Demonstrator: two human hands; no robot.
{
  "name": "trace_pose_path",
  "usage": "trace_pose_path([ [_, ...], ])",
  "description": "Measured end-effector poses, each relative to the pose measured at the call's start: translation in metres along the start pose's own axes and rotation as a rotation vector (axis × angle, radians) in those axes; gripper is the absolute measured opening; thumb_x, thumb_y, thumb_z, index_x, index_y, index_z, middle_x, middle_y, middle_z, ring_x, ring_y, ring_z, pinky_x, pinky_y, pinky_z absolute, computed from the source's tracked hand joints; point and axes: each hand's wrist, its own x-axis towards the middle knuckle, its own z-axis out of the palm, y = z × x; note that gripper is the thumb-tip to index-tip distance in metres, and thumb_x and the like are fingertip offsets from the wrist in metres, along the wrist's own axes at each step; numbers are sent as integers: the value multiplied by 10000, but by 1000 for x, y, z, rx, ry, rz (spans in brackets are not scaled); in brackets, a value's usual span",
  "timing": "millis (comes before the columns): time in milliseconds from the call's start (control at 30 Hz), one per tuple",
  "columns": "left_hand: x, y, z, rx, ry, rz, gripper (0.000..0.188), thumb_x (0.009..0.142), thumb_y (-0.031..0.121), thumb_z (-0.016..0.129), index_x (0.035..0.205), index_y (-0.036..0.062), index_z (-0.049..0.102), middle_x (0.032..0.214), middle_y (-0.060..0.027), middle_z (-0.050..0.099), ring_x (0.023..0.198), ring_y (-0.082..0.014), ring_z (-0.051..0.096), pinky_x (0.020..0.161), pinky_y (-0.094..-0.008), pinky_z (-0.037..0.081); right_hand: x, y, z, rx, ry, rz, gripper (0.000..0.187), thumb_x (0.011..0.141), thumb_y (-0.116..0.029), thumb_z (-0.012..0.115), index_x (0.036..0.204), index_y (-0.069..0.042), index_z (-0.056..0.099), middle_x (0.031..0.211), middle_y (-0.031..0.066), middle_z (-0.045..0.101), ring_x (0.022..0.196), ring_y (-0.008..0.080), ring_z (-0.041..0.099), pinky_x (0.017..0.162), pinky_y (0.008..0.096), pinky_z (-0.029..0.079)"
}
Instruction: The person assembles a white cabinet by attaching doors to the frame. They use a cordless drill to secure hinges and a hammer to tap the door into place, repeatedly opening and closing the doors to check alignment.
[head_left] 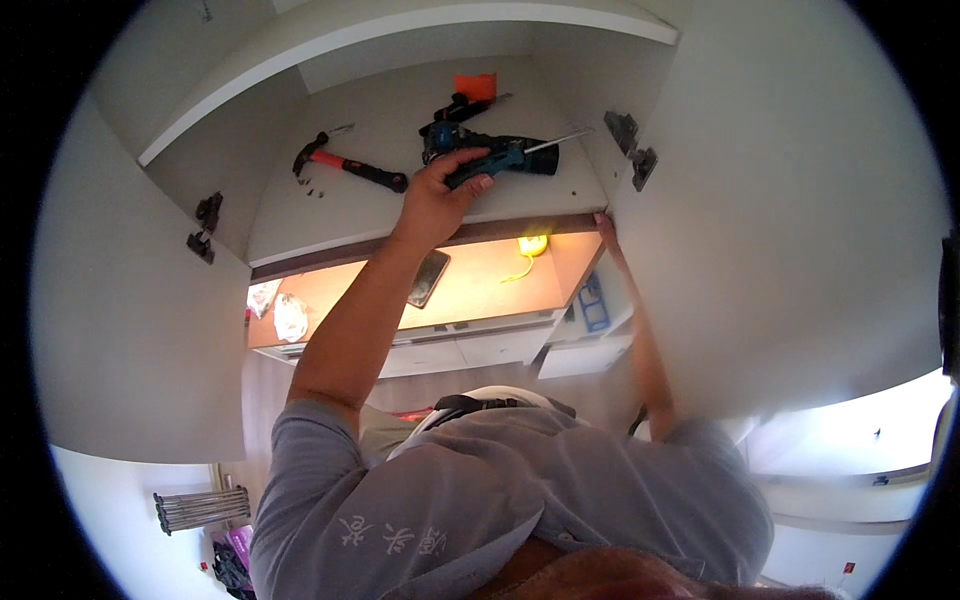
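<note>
My left hand (438, 200) is closed around the teal handle of a screwdriver (510, 156), its metal shaft pointing right inside a white cabinet. Just behind and beneath it lies a blue-and-black power tool, apparently a drill (440, 141), partly covered by the hand and screwdriver. To the left, a claw hammer (350, 167) with a red and black handle rests on the cabinet floor (370, 220), with a few small dark pieces by its head. At the cabinet's front right corner my right hand (606, 230) touches the brown lower edge (470, 233); most of its fingers are hidden.
Two open cabinet doors, left (140, 320) and right (790, 230), flank me on dark hinges. An orange piece (475, 87) lies at the back. Below are a wooden counter (470, 290), a yellow tape measure (533, 245), a dark flat device (428, 278) and a plastic bag (290, 317).
</note>
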Motion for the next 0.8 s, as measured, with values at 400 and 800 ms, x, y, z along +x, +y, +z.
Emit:
trace_pose_path([
  [400, 23, 10, -8, -27, -64, 9, 381, 932, 193, 784, 1295, 115, 701, 1144, -87, 730, 1040, -151, 644, 933, -318, 515, 9, 2, -6, 21, -18, -29, 640, 954, -459, 691, 1399, -16, 568, 1428, 202, 566, 1330, 337, 525, 1151, 452, 383],
  [800, 35, 2, -3, -67, -63, 29, 362, 929, 134, 772, 1280, 85, 700, 1154, -77, 734, 1050, -145, 649, 955, -308, 502, 7, 1, -11, 27, -49, -39, 644, 957, -456, 688, 1410, -18, 554, 1438, 204, 554, 1336, 337, 517, 1155, 452, 377],
])
